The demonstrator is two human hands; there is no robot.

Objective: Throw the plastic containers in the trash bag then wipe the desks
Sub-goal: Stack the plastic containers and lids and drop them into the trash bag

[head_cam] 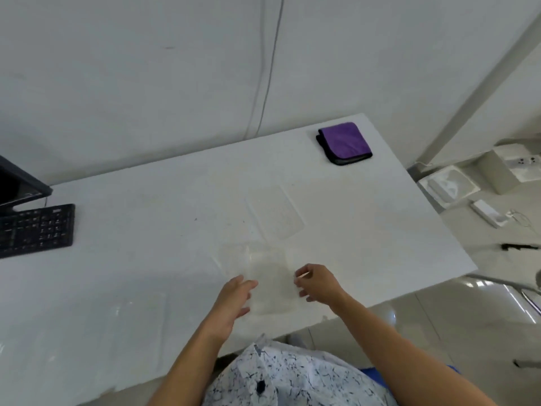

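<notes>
A clear plastic container [269,282] stands on the white desk [164,230] near its front edge, between my two hands. My left hand [234,300] lies at its left side with the fingers stretched out, touching it. My right hand [317,284] pinches the container's right rim with curled fingers and thumb. A second clear piece, flat like a lid [275,212], lies just behind it. Another clear container [134,332] sits at the lower left of the desk. A folded purple cloth [344,143] rests at the far right corner. No trash bag is in view.
A black keyboard [35,230] and the corner of a monitor [17,183] sit at the desk's left end. White boxes [448,186] and cables lie on the tiled floor to the right. A wall runs behind the desk.
</notes>
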